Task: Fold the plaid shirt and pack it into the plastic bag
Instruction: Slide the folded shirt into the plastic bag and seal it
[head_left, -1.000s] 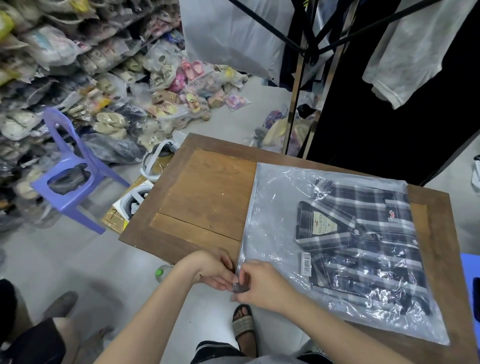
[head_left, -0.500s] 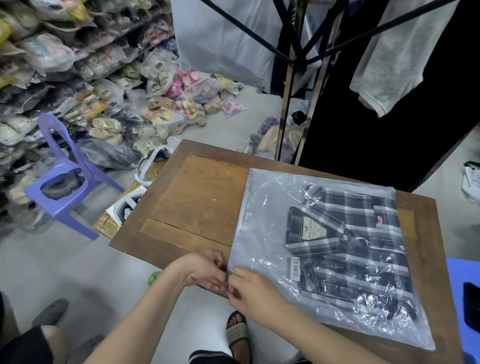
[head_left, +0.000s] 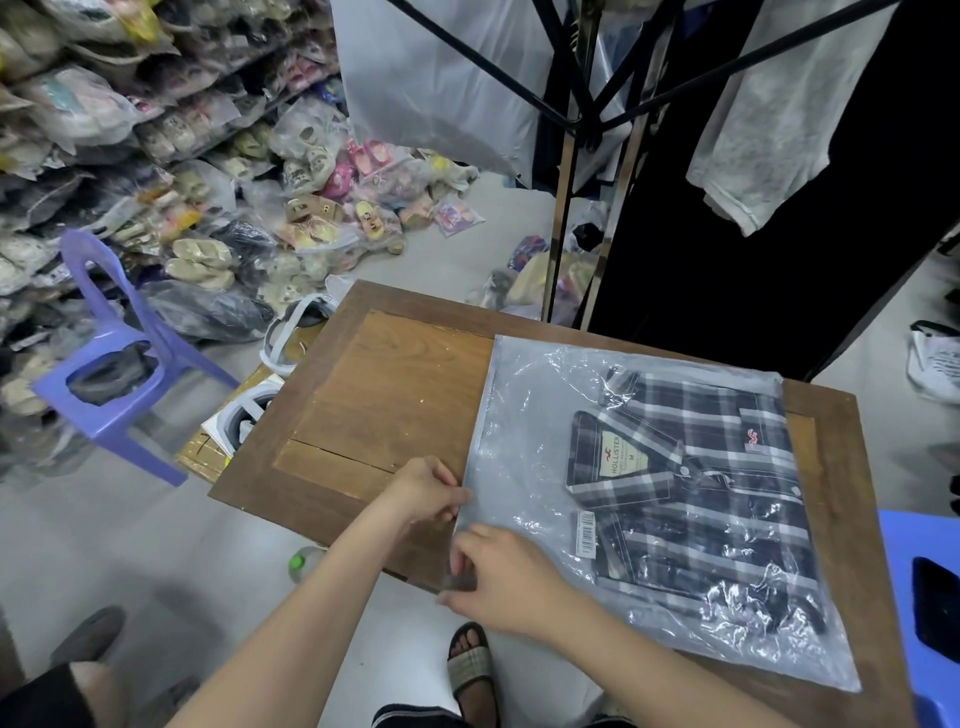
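The folded dark plaid shirt (head_left: 711, 499) lies flat inside a clear plastic bag (head_left: 524, 415) on the right half of the wooden table (head_left: 384, 395). The shirt's collar label faces up. My left hand (head_left: 423, 491) pinches the bag's left edge a little up from the near corner. Close beside it, my right hand (head_left: 506, 577) pinches the same edge at the near-left corner by the table's front edge.
A purple plastic chair (head_left: 111, 364) stands on the floor to the left. Heaps of bagged sandals (head_left: 218, 208) fill the left wall and floor. A clothes rack with hanging garments (head_left: 769, 119) stands behind the table. A blue stool (head_left: 930, 613) with a dark phone is at far right.
My left hand has slid up along the bag's left edge, away from my right hand. The bag and shirt stay in place on the table.
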